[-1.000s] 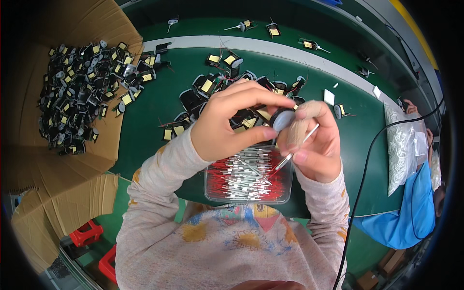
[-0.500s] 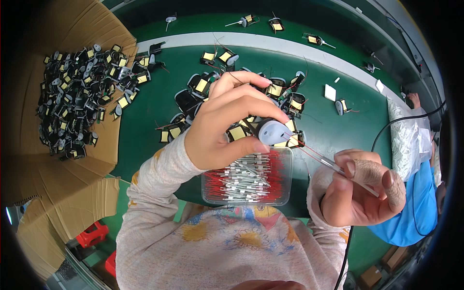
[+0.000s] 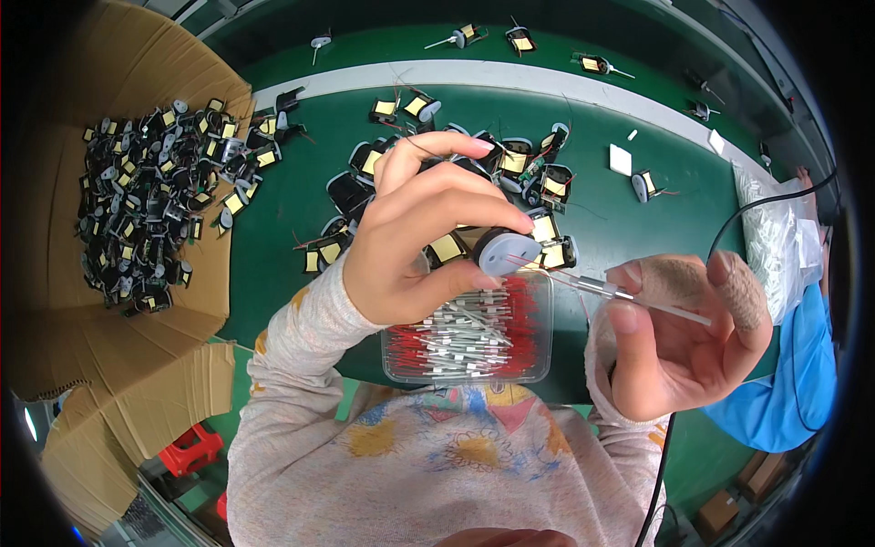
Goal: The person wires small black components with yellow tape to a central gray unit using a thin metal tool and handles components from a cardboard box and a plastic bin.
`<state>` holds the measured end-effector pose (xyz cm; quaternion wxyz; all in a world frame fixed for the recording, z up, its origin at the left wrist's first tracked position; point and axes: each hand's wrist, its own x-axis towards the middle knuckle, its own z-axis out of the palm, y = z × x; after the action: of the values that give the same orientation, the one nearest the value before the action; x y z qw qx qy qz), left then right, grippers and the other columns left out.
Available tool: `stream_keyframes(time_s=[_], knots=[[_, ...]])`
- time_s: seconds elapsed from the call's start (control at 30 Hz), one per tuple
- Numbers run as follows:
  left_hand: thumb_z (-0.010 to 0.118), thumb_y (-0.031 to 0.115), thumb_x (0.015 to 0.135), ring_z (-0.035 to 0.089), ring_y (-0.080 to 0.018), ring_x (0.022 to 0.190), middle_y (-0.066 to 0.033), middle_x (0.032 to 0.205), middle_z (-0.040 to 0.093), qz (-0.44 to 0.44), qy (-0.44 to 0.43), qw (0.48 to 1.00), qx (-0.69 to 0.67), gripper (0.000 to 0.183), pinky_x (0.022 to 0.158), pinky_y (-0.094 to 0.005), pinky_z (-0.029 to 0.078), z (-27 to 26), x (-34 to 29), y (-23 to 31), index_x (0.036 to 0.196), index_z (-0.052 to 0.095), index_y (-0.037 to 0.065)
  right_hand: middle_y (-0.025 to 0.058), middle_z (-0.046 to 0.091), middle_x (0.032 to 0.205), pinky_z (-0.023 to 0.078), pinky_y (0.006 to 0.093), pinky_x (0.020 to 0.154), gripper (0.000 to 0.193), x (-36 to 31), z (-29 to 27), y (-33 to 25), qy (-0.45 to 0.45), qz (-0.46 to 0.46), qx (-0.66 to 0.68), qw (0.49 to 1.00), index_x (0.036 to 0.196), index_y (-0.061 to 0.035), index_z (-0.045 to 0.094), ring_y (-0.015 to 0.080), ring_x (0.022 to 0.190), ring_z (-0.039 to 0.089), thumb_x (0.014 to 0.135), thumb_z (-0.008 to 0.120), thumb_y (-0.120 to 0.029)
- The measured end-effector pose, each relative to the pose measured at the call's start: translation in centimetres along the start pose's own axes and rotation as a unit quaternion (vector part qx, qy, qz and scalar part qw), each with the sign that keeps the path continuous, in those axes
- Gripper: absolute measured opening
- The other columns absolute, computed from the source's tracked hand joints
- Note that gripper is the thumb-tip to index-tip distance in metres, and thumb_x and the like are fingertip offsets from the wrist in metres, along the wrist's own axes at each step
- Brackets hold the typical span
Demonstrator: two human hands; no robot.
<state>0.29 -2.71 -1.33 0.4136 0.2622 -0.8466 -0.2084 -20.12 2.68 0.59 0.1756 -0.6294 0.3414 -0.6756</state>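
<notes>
My left hand (image 3: pixel 392 232) grips a small black unit with a grey oval end cap (image 3: pixel 510 254) between thumb and fingers, above the bench. Thin red wires run from the cap toward my right hand (image 3: pixel 670 365). There, thumb and forefinger pinch a slim clear-and-white tube (image 3: pixel 673 313), whose near end lies in line with the wires; whether they enter it is too fine to tell. Below my left hand sits a clear plastic box (image 3: pixel 545 360) of white-and-red leads (image 3: pixel 456 337). Similar black units with yellow pads (image 3: pixel 515 159) lie loosely piled beyond my left hand.
A cardboard box (image 3: pixel 146 68) at left holds a heap of black units (image 3: pixel 150 201). More units lie on the far green strip behind a pale rail (image 3: pixel 492 84). At right are a bag of white pieces (image 3: pixel 766 237), a black cable (image 3: pixel 775 201) and blue cloth (image 3: pixel 775 383).
The tube in my right hand has swung to a flatter angle, and its near end shows more plainly. My right fingers have spread a little. My left hand still grips the unit.
</notes>
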Motion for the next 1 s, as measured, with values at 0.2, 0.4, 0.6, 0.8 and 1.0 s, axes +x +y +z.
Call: stream_keyframes(time_s=[0.2, 0.4, 0.6, 0.8, 1.0], knots=[[0.070, 0.034, 0.071, 0.049, -0.0302, 0.104, -0.0050, 0.089, 0.063, -0.001, 0.005, 1.000, 0.018, 0.036, 0.093, -0.0420, 0.032, 0.0, -0.1, 0.0, 0.097, 0.066, 0.010, 0.0183, 0.061, 0.075, 0.050, 0.0292, 0.060, 0.064, 0.2, 0.0, -0.3, -0.061, -0.044, -0.019, 0.997, 0.123, 0.0036, 0.038, 0.0223, 0.067, 0.060, 0.067, 0.067, 0.012], [0.070, 0.034, 0.071, 0.049, -0.0304, 0.103, -0.0051, 0.089, 0.063, -0.011, 0.022, 0.999, 0.029, 0.036, 0.092, -0.0413, 0.031, 0.3, -0.1, 0.0, 0.096, 0.066, 0.009, 0.0209, 0.063, 0.078, 0.051, 0.0299, 0.060, 0.070, 0.4, -0.2, -1.6, -0.147, -0.095, -0.077, 0.981, 0.128, 0.0021, 0.035, 0.0238, 0.069, 0.061, 0.066, 0.063, 0.018], [0.072, 0.033, 0.067, 0.049, -0.0298, 0.104, -0.0048, 0.090, 0.063, -0.017, 0.025, 0.998, 0.047, 0.037, 0.091, -0.0398, 0.030, 0.4, -0.1, 0.1, 0.095, 0.066, 0.010, 0.0210, 0.064, 0.080, 0.052, 0.0309, 0.060, 0.075, 0.4, 0.1, -2.2, -0.170, -0.095, -0.128, 0.972, 0.131, 0.0008, 0.033, 0.0240, 0.070, 0.062, 0.065, 0.063, 0.021], [0.073, 0.032, 0.065, 0.049, -0.0295, 0.103, -0.0044, 0.089, 0.063, -0.023, 0.031, 0.998, 0.059, 0.037, 0.091, -0.0396, 0.031, 0.3, -0.2, 0.1, 0.094, 0.067, 0.010, 0.0205, 0.064, 0.078, 0.053, 0.0297, 0.058, 0.072, 0.0, 0.7, -1.7, -0.130, -0.084, -0.105, 0.982, 0.129, 0.0003, 0.036, 0.0243, 0.068, 0.063, 0.066, 0.066, 0.018], [0.074, 0.030, 0.064, 0.050, -0.0296, 0.101, -0.0046, 0.088, 0.063, -0.014, 0.038, 0.997, 0.061, 0.037, 0.091, -0.0398, 0.032, 0.3, -0.2, 0.2, 0.093, 0.067, 0.009, 0.0214, 0.063, 0.077, 0.053, 0.0293, 0.058, 0.069, 0.2, 0.5, -2.0, -0.147, -0.070, -0.092, 0.982, 0.127, -0.0010, 0.038, 0.0242, 0.070, 0.064, 0.066, 0.066, 0.017]])
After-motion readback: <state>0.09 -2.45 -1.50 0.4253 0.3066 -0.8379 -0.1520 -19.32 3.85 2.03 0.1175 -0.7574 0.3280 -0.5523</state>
